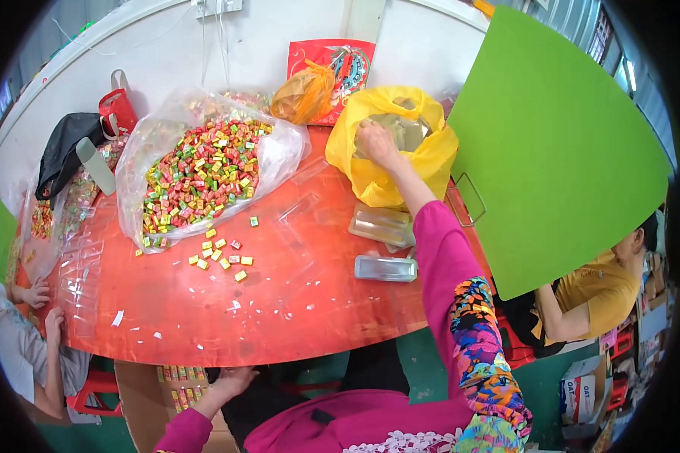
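Observation:
My right hand (376, 143) reaches across the table into a yellow plastic bag (341, 162). Clear plastic boxes (408, 133) show inside that bag, beside the hand. Its fingers look curled, and what they grip is hidden. At the table's near edge rests my left hand (234, 381), fingers loosely stretched and holding nothing visible. Just left of it, below the table edge, a cardboard box (140, 392) holds rows of small wrapped candies (181, 374). Two clear plastic boxes, an upper one (379, 224) and a lower one (386, 268), lie on the table near my right forearm.
A large clear bag (132, 192) of small wrapped candies (204, 174) lies open on the red table (317, 325), with several loose candies (223, 255) before it. A green board (559, 151) stands at right. People sit left (34, 294) and right (582, 302).

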`<state>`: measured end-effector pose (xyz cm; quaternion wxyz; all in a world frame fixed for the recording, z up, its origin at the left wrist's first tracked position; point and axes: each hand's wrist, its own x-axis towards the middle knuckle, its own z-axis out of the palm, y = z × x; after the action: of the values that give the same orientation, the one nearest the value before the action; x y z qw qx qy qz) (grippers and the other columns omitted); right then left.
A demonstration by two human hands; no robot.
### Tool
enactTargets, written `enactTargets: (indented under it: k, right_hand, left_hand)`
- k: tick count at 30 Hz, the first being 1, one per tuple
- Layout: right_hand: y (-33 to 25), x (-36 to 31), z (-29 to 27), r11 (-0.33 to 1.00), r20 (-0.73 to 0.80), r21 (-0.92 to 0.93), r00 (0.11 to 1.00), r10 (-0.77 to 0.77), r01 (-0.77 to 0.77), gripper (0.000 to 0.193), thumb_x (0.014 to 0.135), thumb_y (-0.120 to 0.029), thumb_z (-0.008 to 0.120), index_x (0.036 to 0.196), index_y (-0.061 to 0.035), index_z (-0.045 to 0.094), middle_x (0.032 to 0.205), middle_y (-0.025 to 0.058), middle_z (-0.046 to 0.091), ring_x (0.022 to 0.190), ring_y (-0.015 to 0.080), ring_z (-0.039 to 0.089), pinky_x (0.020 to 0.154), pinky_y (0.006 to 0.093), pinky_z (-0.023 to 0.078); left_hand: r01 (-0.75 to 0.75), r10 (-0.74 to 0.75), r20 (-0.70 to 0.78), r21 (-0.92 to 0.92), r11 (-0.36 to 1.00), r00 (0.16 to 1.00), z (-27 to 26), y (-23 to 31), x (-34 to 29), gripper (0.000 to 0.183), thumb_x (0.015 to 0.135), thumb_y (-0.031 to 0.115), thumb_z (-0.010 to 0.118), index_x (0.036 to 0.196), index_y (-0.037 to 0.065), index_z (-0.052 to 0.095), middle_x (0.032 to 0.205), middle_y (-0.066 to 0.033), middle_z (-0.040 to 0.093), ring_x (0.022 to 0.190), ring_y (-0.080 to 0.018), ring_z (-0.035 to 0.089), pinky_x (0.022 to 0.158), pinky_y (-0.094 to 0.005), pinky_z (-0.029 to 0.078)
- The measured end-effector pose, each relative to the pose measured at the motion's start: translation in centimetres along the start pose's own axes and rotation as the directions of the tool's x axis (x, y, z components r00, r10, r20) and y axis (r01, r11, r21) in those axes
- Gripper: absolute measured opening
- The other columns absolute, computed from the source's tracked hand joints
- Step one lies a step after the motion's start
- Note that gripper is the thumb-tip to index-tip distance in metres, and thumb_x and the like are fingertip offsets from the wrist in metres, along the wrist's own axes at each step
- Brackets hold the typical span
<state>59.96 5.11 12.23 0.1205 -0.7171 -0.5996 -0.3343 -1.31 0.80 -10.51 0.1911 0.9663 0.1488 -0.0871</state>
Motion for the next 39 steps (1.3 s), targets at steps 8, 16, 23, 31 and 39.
enactTargets:
  k: [8, 16, 23, 31, 39]
  right_hand:
    - [4.1, 4.7, 1.7, 0.966, 0.485, -0.132, 0.836, 0.257, -0.220, 0.018, 0.078, -0.016, 0.061, 0.091, -0.0069, 0.068, 0.099, 0.0177, 0.065, 0.095, 0.0340, 0.063, 0.079, 0.0440, 0.052]
    - [8.2, 2.7, 5.1, 0.945, 0.306, -0.290, 0.950, -0.057, 0.150, 0.023, 0.075, -0.021, 0.071, 0.095, -0.0098, 0.071, 0.099, 0.0142, 0.067, 0.095, 0.0305, 0.065, 0.080, 0.0443, 0.053]
    - [8.2, 2.2, -3.4, 0.968, 0.177, -0.149, 0.957, 0.228, -0.202, 0.035, 0.084, -0.035, 0.067, 0.103, -0.0058, 0.067, 0.100, 0.0154, 0.068, 0.096, 0.0324, 0.065, 0.078, 0.0451, 0.053]
    - [7.4, -4.9, -12.9, 0.871, 0.368, 0.080, 0.826, 0.426, -0.485, 0.036, 0.089, -0.030, 0.063, 0.117, -0.0063, 0.066, 0.111, 0.0159, 0.069, 0.097, 0.0314, 0.068, 0.081, 0.0408, 0.054]
    - [-5.1, -16.5, -18.0, 0.657, 0.494, 0.623, 0.864, 0.091, -0.425, 0.046, 0.084, -0.022, 0.072, 0.124, -0.0034, 0.061, 0.111, 0.0153, 0.063, 0.106, 0.0284, 0.060, 0.091, 0.0377, 0.048]
  left_hand:
    - [0.126, -0.195, -0.185, -0.331, 0.935, 0.963, -0.1, -4.5, 0.6, 0.028, 0.092, 0.027, 0.057, 0.107, 0.004, 0.062, 0.109, -0.0159, 0.064, 0.103, -0.0352, 0.061, 0.093, -0.0464, 0.047]
    - [0.067, -0.129, -0.243, -0.246, 0.967, 0.961, 0.8, -9.6, 1.5, 0.026, 0.092, 0.027, 0.057, 0.106, 0.005, 0.062, 0.107, -0.0164, 0.064, 0.102, -0.0358, 0.061, 0.093, -0.0470, 0.047]
    - [0.039, -0.086, -0.327, -0.147, 0.988, 0.941, 1.7, -8.4, 3.0, 0.025, 0.092, 0.026, 0.056, 0.106, 0.006, 0.062, 0.105, -0.0168, 0.064, 0.102, -0.0364, 0.060, 0.092, -0.0476, 0.047]
    - [0.027, -0.068, -0.349, -0.119, 0.993, 0.935, 6.0, -8.7, 0.8, 0.025, 0.093, 0.026, 0.056, 0.107, 0.007, 0.062, 0.106, -0.0176, 0.064, 0.102, -0.0371, 0.060, 0.092, -0.0481, 0.047]
    - [0.240, -0.261, -0.146, -0.145, 0.960, 0.954, 1.1, -3.9, 3.3, 0.041, 0.094, 0.038, 0.054, 0.121, 0.008, 0.059, 0.124, -0.0158, 0.059, 0.119, -0.0351, 0.052, 0.103, -0.0478, 0.040]
